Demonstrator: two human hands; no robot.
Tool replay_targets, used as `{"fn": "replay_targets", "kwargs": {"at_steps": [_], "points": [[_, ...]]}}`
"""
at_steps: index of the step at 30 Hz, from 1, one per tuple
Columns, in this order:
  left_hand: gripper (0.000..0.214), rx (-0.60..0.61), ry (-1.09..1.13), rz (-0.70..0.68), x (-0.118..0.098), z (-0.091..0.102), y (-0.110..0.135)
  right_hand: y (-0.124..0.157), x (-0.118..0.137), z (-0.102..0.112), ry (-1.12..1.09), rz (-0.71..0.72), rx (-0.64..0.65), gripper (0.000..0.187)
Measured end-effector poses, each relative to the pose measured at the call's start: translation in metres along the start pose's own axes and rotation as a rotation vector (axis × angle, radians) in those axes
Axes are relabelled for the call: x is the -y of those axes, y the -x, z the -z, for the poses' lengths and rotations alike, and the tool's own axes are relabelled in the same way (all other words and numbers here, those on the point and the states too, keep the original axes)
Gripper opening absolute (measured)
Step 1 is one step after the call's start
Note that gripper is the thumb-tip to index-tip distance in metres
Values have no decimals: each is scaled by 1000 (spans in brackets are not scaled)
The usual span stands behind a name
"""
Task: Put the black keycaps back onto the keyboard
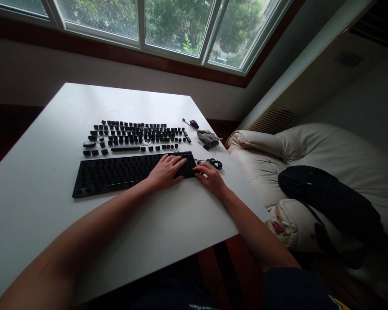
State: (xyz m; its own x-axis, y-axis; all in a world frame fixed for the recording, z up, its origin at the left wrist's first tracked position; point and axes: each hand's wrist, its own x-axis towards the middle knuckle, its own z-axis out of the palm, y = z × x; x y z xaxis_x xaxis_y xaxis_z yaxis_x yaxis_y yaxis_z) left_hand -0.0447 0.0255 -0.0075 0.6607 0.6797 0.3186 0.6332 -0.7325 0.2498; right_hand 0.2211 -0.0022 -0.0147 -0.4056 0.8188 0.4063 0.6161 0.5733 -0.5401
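A black keyboard (106, 174) with its keycaps off lies on the white table. My left hand (167, 173) rests flat across its right part, fingers stretched out. At the keyboard's right end, the fingers of my right hand (211, 177) are curled and drawn together by the edge. Whatever they may hold is too small to make out. Beyond the keyboard, loose black keycaps (134, 137) are laid out in rows, with the long spacebar keycap (125, 149) in the nearest row.
Right of the keycaps lie a thin brush (189, 124), a purple item (194, 124) and a grey cloth (208, 139). A coiled black cable (215, 163) sits near the right edge of the table (168, 219). Beside it stands a cream sofa (255, 159) bearing a black bag (326, 198).
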Motion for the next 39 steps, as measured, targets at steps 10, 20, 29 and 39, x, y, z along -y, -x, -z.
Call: {"fn": "replay_targets", "kwargs": {"at_steps": [10,20,29,39], "points": [[69,0,0,4,1,-1,0,-1,-1,1,-51,-15,-1,20],[69,-3,-6,2,0,-1,0,-2,0,1,30,1,28,22],[69,4,-6,2,-1,0,-1,-10,0,6,139,112,90,23],[69,12,-15,8,-2,1,-1,-4,-6,-2,157,155,30,22]]}}
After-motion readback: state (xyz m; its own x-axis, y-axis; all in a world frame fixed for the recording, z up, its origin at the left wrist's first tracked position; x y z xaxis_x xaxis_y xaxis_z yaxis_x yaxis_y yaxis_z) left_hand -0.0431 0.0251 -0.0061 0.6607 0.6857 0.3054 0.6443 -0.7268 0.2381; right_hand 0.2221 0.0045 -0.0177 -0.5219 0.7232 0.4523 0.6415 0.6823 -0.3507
